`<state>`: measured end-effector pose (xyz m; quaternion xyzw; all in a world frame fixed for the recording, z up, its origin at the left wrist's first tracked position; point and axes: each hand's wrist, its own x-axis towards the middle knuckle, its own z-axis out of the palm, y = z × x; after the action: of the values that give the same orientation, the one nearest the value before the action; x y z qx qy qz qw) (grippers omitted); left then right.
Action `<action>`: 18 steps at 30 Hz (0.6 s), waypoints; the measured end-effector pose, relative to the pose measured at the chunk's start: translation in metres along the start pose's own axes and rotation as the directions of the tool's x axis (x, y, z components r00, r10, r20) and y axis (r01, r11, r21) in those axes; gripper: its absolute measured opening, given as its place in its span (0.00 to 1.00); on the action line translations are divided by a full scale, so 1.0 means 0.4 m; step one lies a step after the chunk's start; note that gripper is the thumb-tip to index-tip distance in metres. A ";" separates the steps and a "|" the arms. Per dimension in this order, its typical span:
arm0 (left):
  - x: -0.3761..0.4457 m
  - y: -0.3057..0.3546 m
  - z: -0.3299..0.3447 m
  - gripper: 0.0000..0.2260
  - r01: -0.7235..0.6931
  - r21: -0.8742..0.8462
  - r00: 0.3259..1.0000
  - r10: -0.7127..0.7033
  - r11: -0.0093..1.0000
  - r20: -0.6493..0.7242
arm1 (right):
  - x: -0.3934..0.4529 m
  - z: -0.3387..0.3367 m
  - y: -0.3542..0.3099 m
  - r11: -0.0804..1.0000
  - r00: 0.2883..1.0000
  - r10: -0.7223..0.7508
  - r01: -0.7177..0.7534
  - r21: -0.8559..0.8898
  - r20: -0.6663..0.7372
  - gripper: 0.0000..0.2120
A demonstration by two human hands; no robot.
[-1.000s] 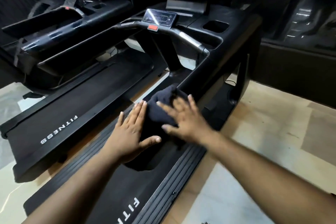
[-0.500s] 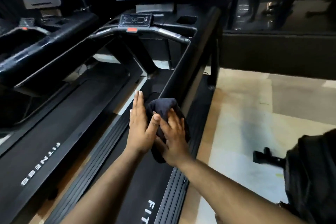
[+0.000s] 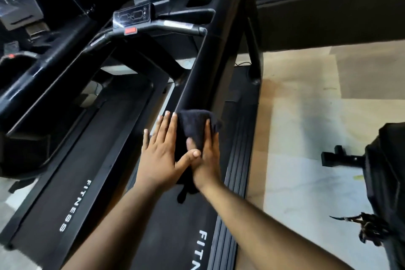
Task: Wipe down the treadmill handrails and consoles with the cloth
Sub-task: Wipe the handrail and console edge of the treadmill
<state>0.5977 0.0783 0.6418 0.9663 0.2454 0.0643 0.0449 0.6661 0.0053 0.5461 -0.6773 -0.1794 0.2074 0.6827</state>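
The cloth (image 3: 195, 125) now sits draped over the near end of the right handrail (image 3: 210, 68), where 0.5 s ago it was bunched between both palms. The right hand (image 3: 207, 155) clamps it against the rail; the left hand (image 3: 162, 151) lies flat beside it, fingers straight. The wipe toward the console (image 3: 133, 15) looks about to start.

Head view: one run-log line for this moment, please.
left hand flat beside cloth | right hand grips cloth | cloth on handrail end | console untouched
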 end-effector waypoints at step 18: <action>-0.006 -0.014 0.004 0.50 -0.077 -0.013 0.995 0.076 0.997 -0.062 | 0.287 -0.047 -0.112 0.951 0.997 -0.070 0.058 -0.302 -0.026 0.33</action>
<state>0.5931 0.0821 0.6392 0.9721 0.2090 0.0976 0.0420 0.7752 0.0499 0.5865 -0.7710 -0.2182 0.1429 0.5809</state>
